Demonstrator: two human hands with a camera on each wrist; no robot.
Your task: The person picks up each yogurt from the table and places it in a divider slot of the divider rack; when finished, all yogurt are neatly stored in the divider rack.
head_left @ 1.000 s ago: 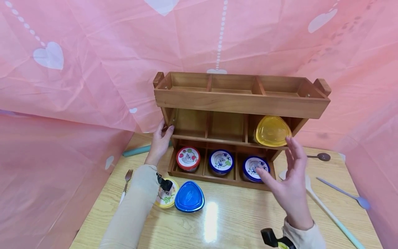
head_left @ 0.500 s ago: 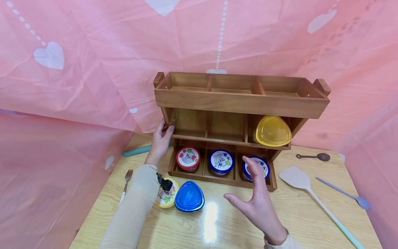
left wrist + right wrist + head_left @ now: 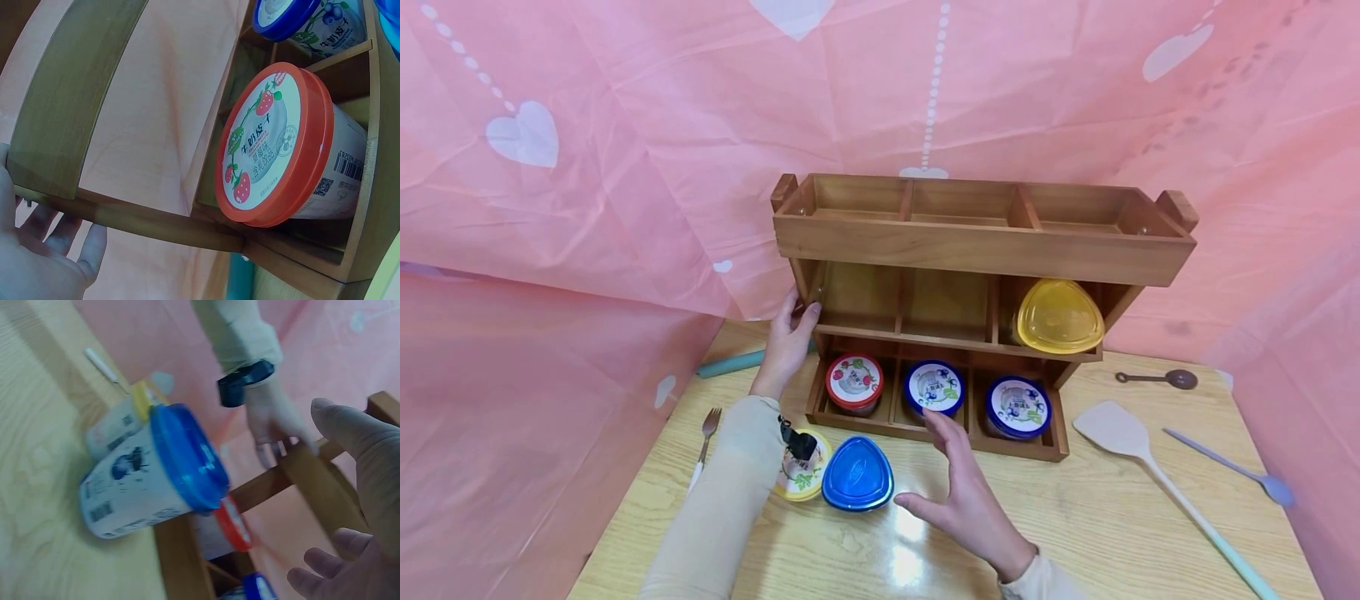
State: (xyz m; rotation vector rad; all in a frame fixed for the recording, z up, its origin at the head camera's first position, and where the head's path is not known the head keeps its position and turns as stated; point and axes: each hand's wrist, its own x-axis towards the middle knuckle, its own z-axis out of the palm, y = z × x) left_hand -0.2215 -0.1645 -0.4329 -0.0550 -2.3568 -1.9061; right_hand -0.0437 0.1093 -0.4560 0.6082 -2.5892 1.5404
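My left hand (image 3: 786,340) grips the left side post of a wooden three-tier shelf (image 3: 981,243); in the left wrist view its fingers (image 3: 94,250) lie along the post's edge. My right hand (image 3: 962,500), thumb and fingers spread, holds nothing and hovers just right of a tub with a blue triangular lid (image 3: 857,473). That tub stands on the table, touching or nearly touching a yellow-lidded tub (image 3: 805,471) partly hidden by my left sleeve. The shelf's bottom row holds a red-lidded tub (image 3: 854,383) and two blue-lidded tubs (image 3: 934,390). A yellow triangular-lidded tub (image 3: 1060,317) sits in the middle tier's right compartment.
A fork (image 3: 707,429) lies on the table at left, near a teal rod-like thing (image 3: 733,362) behind my left arm. At right lie a white spatula (image 3: 1120,429), a dark measuring spoon (image 3: 1176,378) and a lilac spoon (image 3: 1270,485). Pink cloth hangs behind.
My right hand has come away from the yellow triangular-lidded tub and moved left and down, beside the blue triangular-lidded one. The left hand stays on the shelf post.
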